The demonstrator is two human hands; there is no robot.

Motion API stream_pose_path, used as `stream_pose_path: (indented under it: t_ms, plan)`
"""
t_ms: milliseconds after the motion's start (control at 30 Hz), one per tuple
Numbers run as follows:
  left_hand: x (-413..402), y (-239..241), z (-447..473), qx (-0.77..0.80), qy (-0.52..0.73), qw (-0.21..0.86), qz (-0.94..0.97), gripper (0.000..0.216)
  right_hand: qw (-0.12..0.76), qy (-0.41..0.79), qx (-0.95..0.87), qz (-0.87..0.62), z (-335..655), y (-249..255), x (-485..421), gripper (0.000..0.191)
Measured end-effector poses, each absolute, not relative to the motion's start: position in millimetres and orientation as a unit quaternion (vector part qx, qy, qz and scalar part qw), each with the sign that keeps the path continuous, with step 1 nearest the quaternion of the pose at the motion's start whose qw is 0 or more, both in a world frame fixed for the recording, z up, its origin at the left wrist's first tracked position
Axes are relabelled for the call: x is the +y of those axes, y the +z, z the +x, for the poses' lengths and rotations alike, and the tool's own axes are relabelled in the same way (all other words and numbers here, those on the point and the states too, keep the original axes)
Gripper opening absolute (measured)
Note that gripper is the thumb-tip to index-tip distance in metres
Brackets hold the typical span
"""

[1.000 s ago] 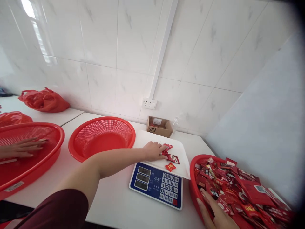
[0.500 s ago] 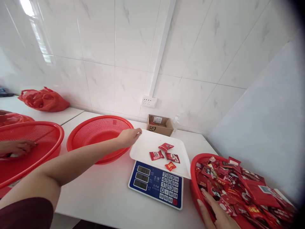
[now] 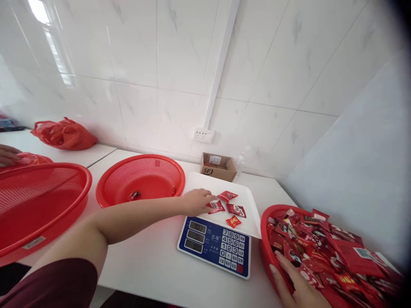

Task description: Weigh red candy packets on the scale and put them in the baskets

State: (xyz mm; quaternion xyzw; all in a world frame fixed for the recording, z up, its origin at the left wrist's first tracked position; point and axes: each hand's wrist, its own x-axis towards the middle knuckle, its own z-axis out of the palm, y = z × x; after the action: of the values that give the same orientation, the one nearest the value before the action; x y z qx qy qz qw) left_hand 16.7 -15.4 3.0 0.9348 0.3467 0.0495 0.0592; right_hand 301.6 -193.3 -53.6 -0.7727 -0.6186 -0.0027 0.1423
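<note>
My left hand (image 3: 197, 202) reaches over the white scale tray (image 3: 192, 182), palm down, fingers loosely extended. Its fingertips touch or nearly touch a red snack packet (image 3: 215, 207), whose left edge they partly hide. Three more small red packets lie beside it, among them a packet with yellow print (image 3: 233, 221). Below the tray is the blue keypad of the digital scale (image 3: 215, 246). At the lower right, my right hand (image 3: 298, 284) rests at the near rim of a red basket (image 3: 266, 226) heaped with packets (image 3: 321, 252), its visible fingers stretched out.
Left of the scale stands a red basket (image 3: 141, 159) with small packets inside. Farther left are another red basket (image 3: 80, 171), a red plastic bag (image 3: 64, 133) and another person's hand (image 3: 8, 155). A cardboard box (image 3: 220, 171) stands behind the tray, against the wall.
My left hand has moved right, from beside the middle basket onto the packets on the tray. Small packets now show in that basket. The other person's hand has left the far-left basket.
</note>
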Motion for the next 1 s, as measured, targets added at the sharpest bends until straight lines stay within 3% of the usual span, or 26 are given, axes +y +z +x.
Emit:
stream_pose_path:
  t_ms: [233, 633, 767, 1000]
  plan:
    - [-14, -6, 55, 0.287, 0.004, 0.041, 0.957, 0.041, 0.141, -0.009, -0.608, -0.781, 289, -46, -198, 0.056]
    - [-14, 46, -85, 0.478, -0.001, 0.042, 0.877, 0.030, 0.146, -0.014, -0.628, -0.764, 289, -45, -197, 0.061]
    - [-16, 40, -63, 0.454, 0.008, 0.052, 0.889, 0.047, 0.142, -0.014, -0.623, -0.769, 288, -44, -196, 0.064]
    - [-17, 7, 62, 0.273, 0.044, 0.121, 0.953, 0.083, 0.150, -0.029, -0.617, -0.772, 287, -46, -197, 0.055]
